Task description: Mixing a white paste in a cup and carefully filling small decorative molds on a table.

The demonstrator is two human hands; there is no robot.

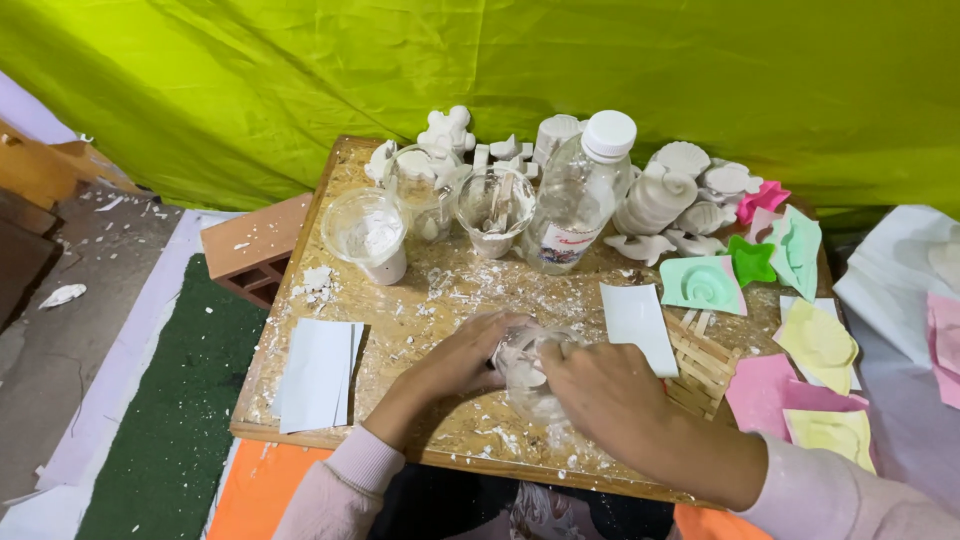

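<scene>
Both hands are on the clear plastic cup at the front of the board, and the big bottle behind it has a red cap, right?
Not quite. The head view shows the left hand and right hand on the clear plastic cup at the front of the board, but the big bottle behind it has a white cap, not a red one.

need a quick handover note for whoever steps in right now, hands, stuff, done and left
Left hand: gripping the side of a clear plastic cup at the front middle of the board.
Right hand: over the cup's rim; whether it holds a tool cannot be told.
Things: three more clear cups, one at, and a capped water bottle stand behind. White cast figures line the back edge; coloured moulds lie to the right.
Done: several casts already out of their moulds.
Left: the cup's contents are still in the cup; the nearest moulds look unfilled.
</scene>
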